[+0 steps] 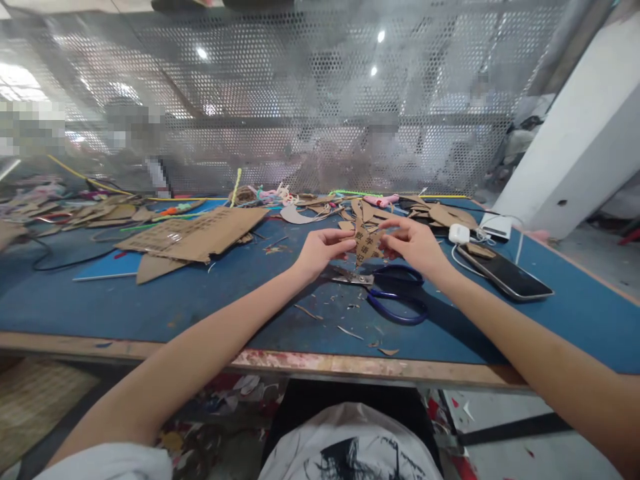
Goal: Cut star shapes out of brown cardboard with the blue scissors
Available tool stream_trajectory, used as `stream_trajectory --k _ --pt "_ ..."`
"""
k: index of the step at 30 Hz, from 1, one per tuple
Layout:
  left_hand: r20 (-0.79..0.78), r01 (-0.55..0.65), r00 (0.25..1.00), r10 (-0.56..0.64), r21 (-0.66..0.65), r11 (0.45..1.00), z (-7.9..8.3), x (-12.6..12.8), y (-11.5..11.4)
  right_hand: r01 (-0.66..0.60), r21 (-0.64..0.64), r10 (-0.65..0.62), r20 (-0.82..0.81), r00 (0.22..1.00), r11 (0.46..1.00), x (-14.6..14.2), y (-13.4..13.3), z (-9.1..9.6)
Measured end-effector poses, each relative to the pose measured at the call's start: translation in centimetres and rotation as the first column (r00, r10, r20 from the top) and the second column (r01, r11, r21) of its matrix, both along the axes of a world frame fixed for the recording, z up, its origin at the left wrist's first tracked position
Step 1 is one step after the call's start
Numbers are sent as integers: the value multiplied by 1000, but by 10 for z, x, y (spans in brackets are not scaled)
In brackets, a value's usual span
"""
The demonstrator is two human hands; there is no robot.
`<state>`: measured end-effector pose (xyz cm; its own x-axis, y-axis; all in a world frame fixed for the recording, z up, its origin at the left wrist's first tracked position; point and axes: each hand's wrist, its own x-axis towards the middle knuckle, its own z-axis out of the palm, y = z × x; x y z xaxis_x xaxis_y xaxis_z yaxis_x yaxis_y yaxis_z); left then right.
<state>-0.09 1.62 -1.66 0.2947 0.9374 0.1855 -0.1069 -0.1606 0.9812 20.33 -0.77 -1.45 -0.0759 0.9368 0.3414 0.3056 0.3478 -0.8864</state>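
Between my two hands, just above the blue table, is a small pointed cardboard cutout (pixel 367 245), star-like in outline, with printed dark characters facing me. My left hand (pixel 323 253) pinches its left side between thumb and fingers. On the other side my right hand (pixel 411 245) grips the cutout's right edge with bent fingers. Right below them lies a pair of scissors (pixel 395 303) with dark blue handles, its blades pointing left. Small cardboard scraps (pixel 389 351) are scattered around the scissors.
Large cardboard sheets (pixel 200 233) lie at the left on a blue board (pixel 107 267). A phone (pixel 505 272), a white charger (pixel 459 233) and cables are at the right. Cardboard pieces and colourful cords line the back, before a perforated metal screen (pixel 320 100). A white pillar (pixel 575 133) stands right.
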Motion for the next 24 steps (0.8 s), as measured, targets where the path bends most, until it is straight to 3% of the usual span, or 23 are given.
stream_trajectory --k 5,8,11,13,15,19,24 --pt "-120 -37 992 49 95 995 4 -4 0 -13 274 -58 250 967 962 8 0 -1" --pt "-173 -29 984 53 137 990 6 -6 1 -85 391 -79 384 920 917 13 0 0" --pt "-197 -3 980 28 129 992 6 -6 1 -212 477 -131 588 798 853 16 1 0" --pt "-142 -19 989 32 87 996 6 -5 2 -233 492 -191 667 720 839 16 1 0" --pt "-39 -44 998 45 18 999 7 -4 1 -150 533 -280 640 716 833 14 -1 0" --pt "127 -77 988 93 -122 990 12 -5 -1 172 610 -485 396 780 774 12 -3 0" --pt "37 -88 995 97 -188 978 9 -7 0 359 561 -590 305 748 746 17 4 -2"
